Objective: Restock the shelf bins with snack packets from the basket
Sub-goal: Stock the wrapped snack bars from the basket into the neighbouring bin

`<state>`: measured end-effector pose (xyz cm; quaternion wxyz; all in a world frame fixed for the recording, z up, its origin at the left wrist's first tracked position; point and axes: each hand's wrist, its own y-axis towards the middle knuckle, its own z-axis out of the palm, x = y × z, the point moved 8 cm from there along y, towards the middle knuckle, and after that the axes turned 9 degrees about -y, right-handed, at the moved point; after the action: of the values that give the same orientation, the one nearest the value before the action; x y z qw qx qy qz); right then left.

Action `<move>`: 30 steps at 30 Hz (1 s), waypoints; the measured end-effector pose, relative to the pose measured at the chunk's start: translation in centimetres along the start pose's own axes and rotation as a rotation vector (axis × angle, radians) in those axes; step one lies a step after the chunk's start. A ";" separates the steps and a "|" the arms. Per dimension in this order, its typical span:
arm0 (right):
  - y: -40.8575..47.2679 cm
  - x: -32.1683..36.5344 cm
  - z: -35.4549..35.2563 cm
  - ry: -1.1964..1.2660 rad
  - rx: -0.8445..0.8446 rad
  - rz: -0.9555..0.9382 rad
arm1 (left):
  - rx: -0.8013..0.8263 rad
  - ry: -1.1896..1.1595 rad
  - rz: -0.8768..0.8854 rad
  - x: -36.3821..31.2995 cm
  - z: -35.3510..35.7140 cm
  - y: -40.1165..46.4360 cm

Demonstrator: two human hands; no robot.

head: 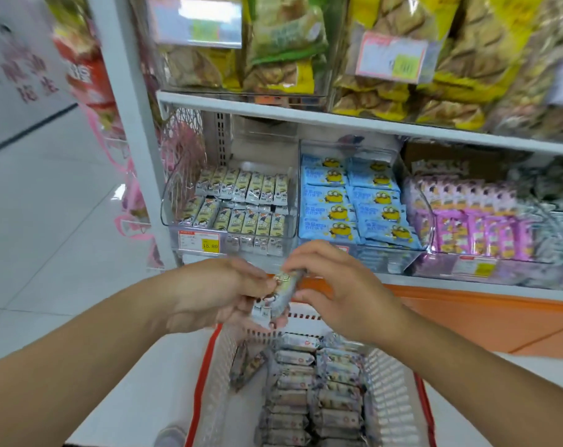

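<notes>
Both hands meet above the far end of the red-rimmed basket (399,375), which is full of wrapped snack packets (309,391). The left hand (215,291) cups a small bundle of pale packets (278,298), fingers curled under it. The right hand (341,291) pinches the bundle's top end between thumb and bent fingers. Just beyond, on the shelf, the clear left bin (189,221) holds two rows of matching packets; the blue packets (354,201) fill the bin to its right.
</notes>
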<state>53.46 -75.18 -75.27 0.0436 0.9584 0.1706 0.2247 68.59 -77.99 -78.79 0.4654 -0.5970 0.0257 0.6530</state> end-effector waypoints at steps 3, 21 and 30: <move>-1.1 1.2 -2.3 0.050 -0.046 0.055 | -0.092 0.042 0.136 -1.9 0.7 -1.1; 2.9 1.2 -0.3 0.054 -0.091 0.225 | -0.415 0.353 0.353 -5.0 -4.2 -0.1; 15.2 2.1 -0.7 -0.009 -0.085 0.247 | -0.617 0.979 0.301 -6.5 -11.9 -1.2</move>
<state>59.56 -88.71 -71.36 0.0567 0.9704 0.0414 0.2311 77.34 -88.10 -76.31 0.1071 -0.9259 0.1307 0.3379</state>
